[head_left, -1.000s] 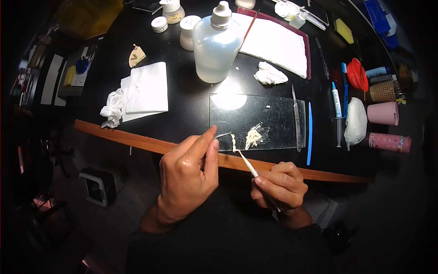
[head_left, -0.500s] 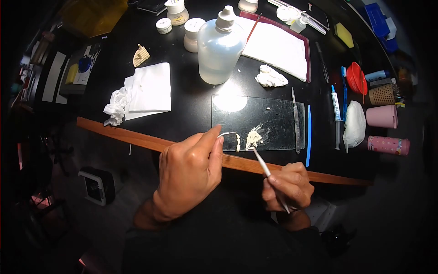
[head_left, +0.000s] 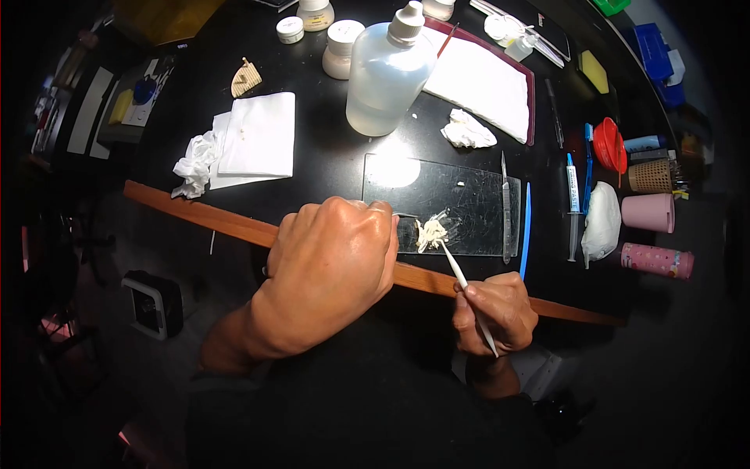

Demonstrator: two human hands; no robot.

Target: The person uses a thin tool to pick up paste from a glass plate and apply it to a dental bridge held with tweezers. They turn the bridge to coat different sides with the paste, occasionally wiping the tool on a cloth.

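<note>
A glass slab [head_left: 476, 203] lies at the table's front edge with a smear of cream paste [head_left: 431, 233] on it. My right hand [head_left: 498, 314] pinches a thin white brush [head_left: 461, 273], its tip at the paste. My left hand [head_left: 332, 270] is closed, back upward, over the slab's front left corner. A thin curved metal piece [head_left: 406, 215] sticks out beyond its fingers; the fingertips are hidden. On the slab's right side lies a scalpel [head_left: 506, 215], with a blue stick [head_left: 526, 230] beside the slab.
A large clear bottle [head_left: 383, 82] stands behind the slab. Folded tissue [head_left: 258, 137] lies left, crumpled tissue [head_left: 467, 129] behind. At right are a syringe [head_left: 573, 187], a red bowl [head_left: 608, 144] and a pink cup [head_left: 648, 213]. Wooden edging [head_left: 203, 215] runs along the front.
My left hand has turned over and moved right, now covering the small paste strip on the slab. The brush tip has shifted slightly right and up. The whole view has shifted a little.
</note>
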